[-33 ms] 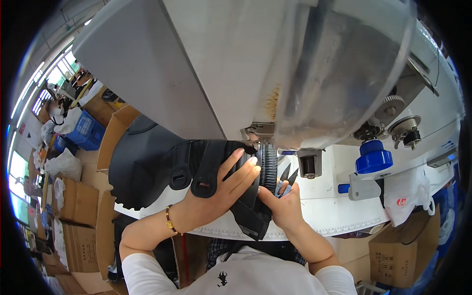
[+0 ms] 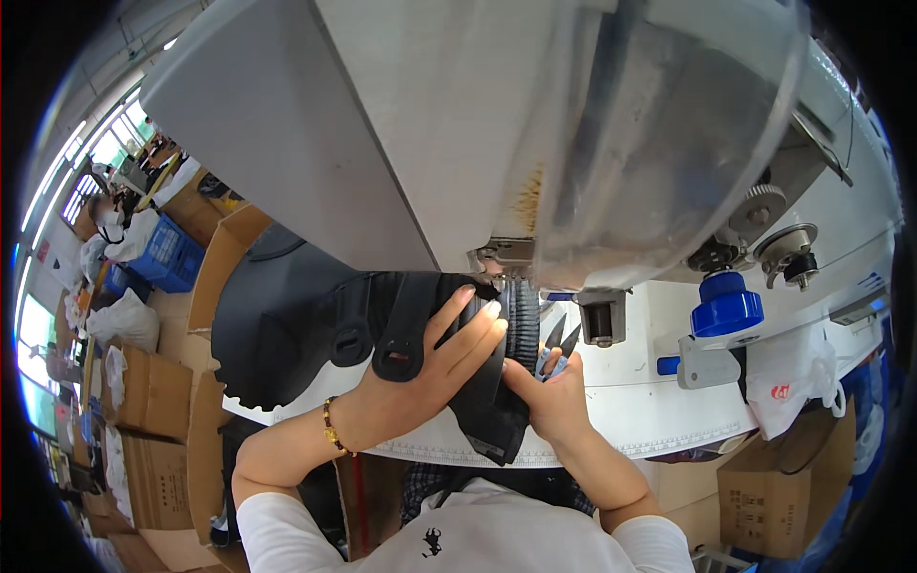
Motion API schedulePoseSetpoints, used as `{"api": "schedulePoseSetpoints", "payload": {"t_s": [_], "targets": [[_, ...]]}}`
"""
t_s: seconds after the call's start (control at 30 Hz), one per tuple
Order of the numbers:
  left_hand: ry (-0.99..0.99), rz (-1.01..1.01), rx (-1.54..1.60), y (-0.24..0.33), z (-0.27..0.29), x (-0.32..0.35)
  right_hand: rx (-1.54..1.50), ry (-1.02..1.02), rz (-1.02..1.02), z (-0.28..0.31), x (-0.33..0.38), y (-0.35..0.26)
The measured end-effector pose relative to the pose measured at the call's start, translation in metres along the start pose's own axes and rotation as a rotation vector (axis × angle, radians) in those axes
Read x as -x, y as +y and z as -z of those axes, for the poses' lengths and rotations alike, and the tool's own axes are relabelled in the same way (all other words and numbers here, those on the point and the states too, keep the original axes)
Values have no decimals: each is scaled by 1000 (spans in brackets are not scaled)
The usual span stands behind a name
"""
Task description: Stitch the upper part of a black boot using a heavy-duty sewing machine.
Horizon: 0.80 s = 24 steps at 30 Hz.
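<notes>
A black strapped piece (image 2: 478, 406) with ribbed edging lies under the presser foot (image 2: 506, 253) of a white sewing machine (image 2: 458, 115). Flat on top of it rests my left hand (image 2: 444, 353), fingers stretched out, their tips close to the foot. My right hand (image 2: 557, 403) is closed around light-blue-handled thread snips (image 2: 554, 361), whose dark blades point away from me. The right thumb presses against the edge of the same black piece. Two dark buckle-like tabs (image 2: 351, 344) show left of my left hand. The needle point is hidden.
A large black rounded form (image 2: 287, 325) with a notched rim stands to the left, beside an open cardboard box (image 2: 215, 277). A blue knob (image 2: 726, 306) and a bobbin winder (image 2: 788, 253) sit at right. A ruler strip (image 2: 659, 441) follows the white table's near edge.
</notes>
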<state>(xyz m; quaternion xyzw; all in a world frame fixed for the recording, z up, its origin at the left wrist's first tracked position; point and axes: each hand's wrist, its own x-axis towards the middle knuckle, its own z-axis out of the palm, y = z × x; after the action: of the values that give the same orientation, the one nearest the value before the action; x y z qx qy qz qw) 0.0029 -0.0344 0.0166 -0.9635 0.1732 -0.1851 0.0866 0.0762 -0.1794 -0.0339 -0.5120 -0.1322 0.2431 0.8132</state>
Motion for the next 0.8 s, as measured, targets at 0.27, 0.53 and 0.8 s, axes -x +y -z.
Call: {"api": "schedulePoseSetpoints", "payload": {"t_s": [0.27, 0.53, 0.8], "targets": [[-22, 79, 95, 1, -14, 1, 117, -104, -9, 11, -12, 2], [44, 93, -91, 14, -21, 13, 21, -257, -258, 31, 3, -22], [5, 92, -78, 15, -16, 12, 181, -182, -180, 22, -2, -10]]}}
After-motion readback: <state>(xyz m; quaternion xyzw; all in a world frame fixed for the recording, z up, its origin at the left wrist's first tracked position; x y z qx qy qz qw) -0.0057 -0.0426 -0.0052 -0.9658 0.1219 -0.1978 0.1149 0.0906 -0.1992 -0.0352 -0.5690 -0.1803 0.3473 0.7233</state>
